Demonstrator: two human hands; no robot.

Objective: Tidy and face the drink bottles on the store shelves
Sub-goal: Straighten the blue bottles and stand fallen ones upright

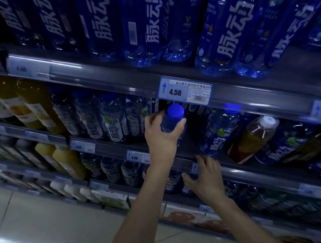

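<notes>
Gripping one blue-capped bottle (172,120) with left hand (160,138).

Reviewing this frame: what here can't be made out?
- Held bottle label: head view, covered by the left hand gripping it.
- Top-shelf bottles caps: head view, cut off by the upper edge.
- Price tag small print: too small; only 4.50 reads.
- Right hand on the shelf rail: palm side hidden by the hand itself, so its contact is unclear.

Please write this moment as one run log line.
left hand: grips blue-capped bottle | right hand: open, on shelf edge
</notes>
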